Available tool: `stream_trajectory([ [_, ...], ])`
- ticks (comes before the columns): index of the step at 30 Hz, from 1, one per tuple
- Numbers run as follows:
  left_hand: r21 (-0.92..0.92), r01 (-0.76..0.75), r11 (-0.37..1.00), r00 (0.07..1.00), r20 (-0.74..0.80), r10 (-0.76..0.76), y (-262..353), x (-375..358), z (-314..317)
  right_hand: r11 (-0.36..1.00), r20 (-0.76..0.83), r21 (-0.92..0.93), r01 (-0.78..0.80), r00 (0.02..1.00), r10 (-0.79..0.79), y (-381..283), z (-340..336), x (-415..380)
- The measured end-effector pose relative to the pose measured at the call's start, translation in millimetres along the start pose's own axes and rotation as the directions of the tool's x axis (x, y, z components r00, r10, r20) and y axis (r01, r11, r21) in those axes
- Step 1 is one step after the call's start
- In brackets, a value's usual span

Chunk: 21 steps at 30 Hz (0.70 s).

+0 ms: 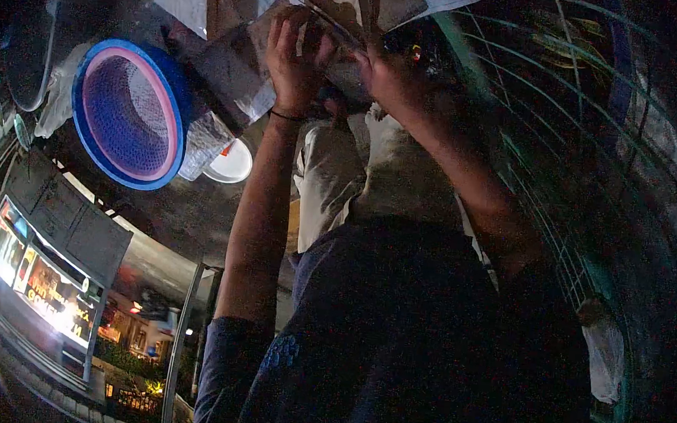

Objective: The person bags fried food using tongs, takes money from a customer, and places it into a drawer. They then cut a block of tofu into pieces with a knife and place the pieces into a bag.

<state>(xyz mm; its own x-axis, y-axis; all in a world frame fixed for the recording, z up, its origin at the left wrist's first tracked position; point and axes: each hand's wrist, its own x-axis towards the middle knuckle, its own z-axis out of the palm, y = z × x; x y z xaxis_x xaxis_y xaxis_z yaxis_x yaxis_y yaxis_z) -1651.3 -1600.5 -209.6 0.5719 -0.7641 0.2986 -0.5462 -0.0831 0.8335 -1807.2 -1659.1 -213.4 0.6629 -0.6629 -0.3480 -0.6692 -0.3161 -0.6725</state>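
Both my hands are close together at the top centre, among pale sheets that look like paper or cardboard [235, 56]. My right hand [392, 80] is closed on the near end of a long thin tool [329, 21], which slants up and left. Fingers bent, my left hand [292, 69] reaches to the far end of that tool, with a dark band on its wrist. What lies between its fingers is hidden in shadow. Below the hands are my legs in light trousers [330, 171].
To the left stand nested blue and pink baskets [84, 112], with a clear plastic bag [205, 141] and a white round lid [233, 162] beside them. A green wire rack [515, 94] curves along the right. Lit display cases [46, 288] glow at lower left.
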Motion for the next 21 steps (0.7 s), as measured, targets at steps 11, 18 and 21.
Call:
stream_trajectory([
  [11,0.121,-0.088,0.989,0.996,0.008,0.087,0.9,3.2,-1.6,0.995,0.032,-0.051,-0.084,0.996,0.086,11.6,-0.6,0.1],
  [18,0.080,-0.152,0.985,0.987,-0.045,0.156,-5.0,0.1,-0.4,0.995,-0.010,-0.059,0.083,0.996,-0.084,3.4,-6.7,6.8],
  [21,0.080,-0.139,0.987,0.989,-0.037,0.142,-4.2,1.1,-0.4,0.994,-0.023,-0.088,0.062,0.998,-0.064,3.7,-4.8,8.7],
])
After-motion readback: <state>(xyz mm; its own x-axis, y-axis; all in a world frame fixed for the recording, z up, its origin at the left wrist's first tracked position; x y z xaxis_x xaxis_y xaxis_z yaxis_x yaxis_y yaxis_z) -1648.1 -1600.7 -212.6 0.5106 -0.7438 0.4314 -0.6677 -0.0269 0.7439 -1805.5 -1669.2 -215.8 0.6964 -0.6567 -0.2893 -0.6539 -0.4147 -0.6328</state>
